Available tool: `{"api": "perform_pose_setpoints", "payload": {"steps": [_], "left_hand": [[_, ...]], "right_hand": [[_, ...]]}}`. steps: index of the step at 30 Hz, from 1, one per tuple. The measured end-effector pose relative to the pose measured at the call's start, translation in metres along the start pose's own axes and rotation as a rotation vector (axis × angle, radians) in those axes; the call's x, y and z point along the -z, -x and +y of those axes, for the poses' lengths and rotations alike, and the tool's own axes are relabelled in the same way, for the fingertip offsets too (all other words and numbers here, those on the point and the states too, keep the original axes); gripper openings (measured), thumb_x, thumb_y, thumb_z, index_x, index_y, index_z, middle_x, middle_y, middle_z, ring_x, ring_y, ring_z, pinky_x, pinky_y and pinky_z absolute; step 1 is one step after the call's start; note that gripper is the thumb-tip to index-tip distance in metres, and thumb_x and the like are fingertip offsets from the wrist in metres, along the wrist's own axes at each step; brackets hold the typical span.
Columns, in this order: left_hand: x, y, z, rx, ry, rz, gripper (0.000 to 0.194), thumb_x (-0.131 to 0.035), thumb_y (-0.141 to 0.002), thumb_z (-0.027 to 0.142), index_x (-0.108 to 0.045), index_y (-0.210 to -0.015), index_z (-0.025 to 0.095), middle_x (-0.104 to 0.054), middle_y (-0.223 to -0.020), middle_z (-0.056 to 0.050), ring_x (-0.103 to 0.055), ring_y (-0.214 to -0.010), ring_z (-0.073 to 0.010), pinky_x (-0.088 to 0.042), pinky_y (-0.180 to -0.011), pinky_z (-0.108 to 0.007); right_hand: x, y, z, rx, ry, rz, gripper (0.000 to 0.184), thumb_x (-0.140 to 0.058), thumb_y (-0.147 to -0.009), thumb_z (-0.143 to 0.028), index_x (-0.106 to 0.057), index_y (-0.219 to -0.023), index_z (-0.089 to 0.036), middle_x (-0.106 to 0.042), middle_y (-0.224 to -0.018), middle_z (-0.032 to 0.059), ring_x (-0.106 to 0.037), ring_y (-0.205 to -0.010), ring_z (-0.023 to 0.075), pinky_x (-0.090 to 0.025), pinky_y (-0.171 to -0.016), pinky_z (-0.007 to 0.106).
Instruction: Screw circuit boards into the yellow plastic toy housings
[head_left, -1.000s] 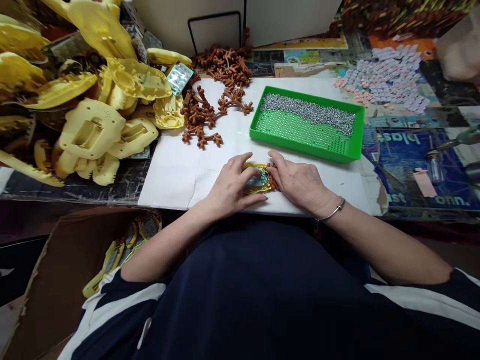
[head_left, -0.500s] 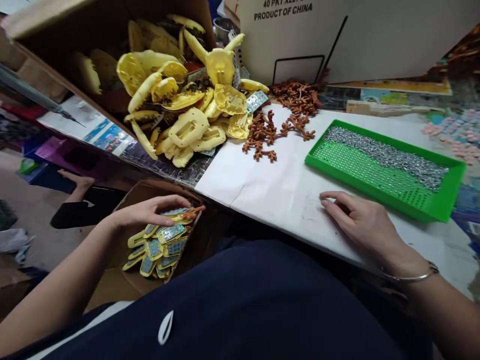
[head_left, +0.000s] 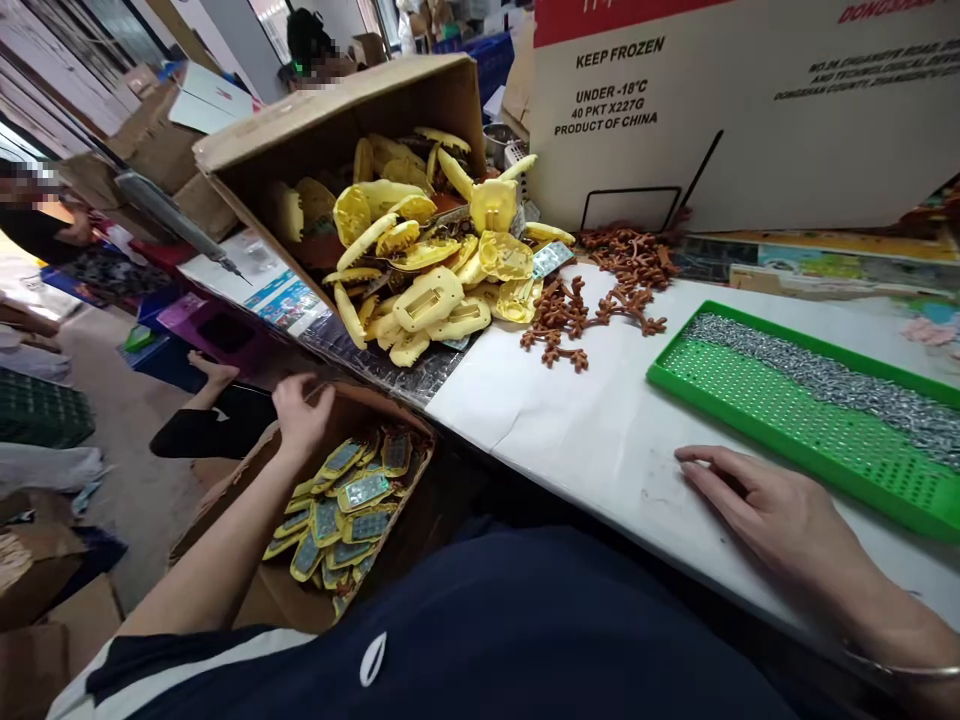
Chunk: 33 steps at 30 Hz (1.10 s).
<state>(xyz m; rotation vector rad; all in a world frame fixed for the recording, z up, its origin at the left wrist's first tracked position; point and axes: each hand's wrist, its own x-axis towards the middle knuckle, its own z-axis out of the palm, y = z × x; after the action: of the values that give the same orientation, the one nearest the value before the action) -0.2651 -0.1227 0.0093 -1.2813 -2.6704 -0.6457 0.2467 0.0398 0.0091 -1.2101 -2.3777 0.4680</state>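
Observation:
My left hand (head_left: 300,412) hovers above the cardboard box (head_left: 247,470) beside my lap, fingers apart and holding nothing. Inside that box lie several assembled yellow pieces with circuit boards (head_left: 345,495). My right hand (head_left: 772,515) rests flat on the white sheet (head_left: 592,420), fingers stretched out and empty, just in front of the green tray (head_left: 757,430). A band of small metal screws (head_left: 825,375) fills the tray's far side.
A heap of yellow plastic shells (head_left: 427,270) spills from a big tipped carton (head_left: 337,130) at the back left. Brown antler-shaped parts (head_left: 600,290) lie beside it. A white "KEEP FROZEN" box (head_left: 750,110) stands behind. Another person's arm (head_left: 202,385) reaches in on the left.
My left hand carried the assembled yellow piece from the table into the box, let it go and lifted away. My right hand stayed on the sheet. The view swung left.

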Motion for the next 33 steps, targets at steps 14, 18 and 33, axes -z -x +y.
{"api": "perform_pose_setpoints", "payload": {"steps": [14,18,33], "left_hand": [[0.056,-0.173,0.175,0.04,-0.059,0.196,0.031,-0.073,-0.08,0.008,-0.059,-0.108,0.007,-0.07,-0.118,-0.009,-0.058,-0.117,-0.0262,-0.037,-0.115,-0.051],[0.071,-0.163,0.185,-0.026,-0.058,0.258,0.034,-0.074,-0.082,0.011,-0.058,-0.112,0.01,-0.069,-0.117,-0.007,-0.057,-0.118,-0.0252,-0.034,-0.117,-0.052],[0.095,-0.115,0.238,-1.179,0.077,0.679,0.027,-0.056,-0.099,0.045,-0.06,-0.108,0.019,-0.063,-0.093,-0.001,-0.058,-0.079,-0.0127,-0.049,-0.074,-0.029]], "right_hand": [[-0.005,0.008,0.001,0.139,0.036,0.08,0.038,-0.047,-0.096,-0.041,-0.077,-0.089,-0.019,-0.081,-0.085,0.0059,-0.078,-0.072,0.0245,-0.064,-0.062,0.033],[-0.005,0.008,0.004,0.178,0.034,0.072,0.036,-0.048,-0.096,-0.038,-0.077,-0.088,-0.019,-0.081,-0.085,0.0058,-0.078,-0.071,0.0248,-0.064,-0.062,0.034],[0.01,0.0,-0.022,0.011,-0.319,0.132,0.019,-0.059,-0.09,-0.035,-0.073,-0.091,-0.023,-0.074,-0.082,0.0061,-0.071,-0.07,0.0198,-0.058,-0.059,0.031]]}}
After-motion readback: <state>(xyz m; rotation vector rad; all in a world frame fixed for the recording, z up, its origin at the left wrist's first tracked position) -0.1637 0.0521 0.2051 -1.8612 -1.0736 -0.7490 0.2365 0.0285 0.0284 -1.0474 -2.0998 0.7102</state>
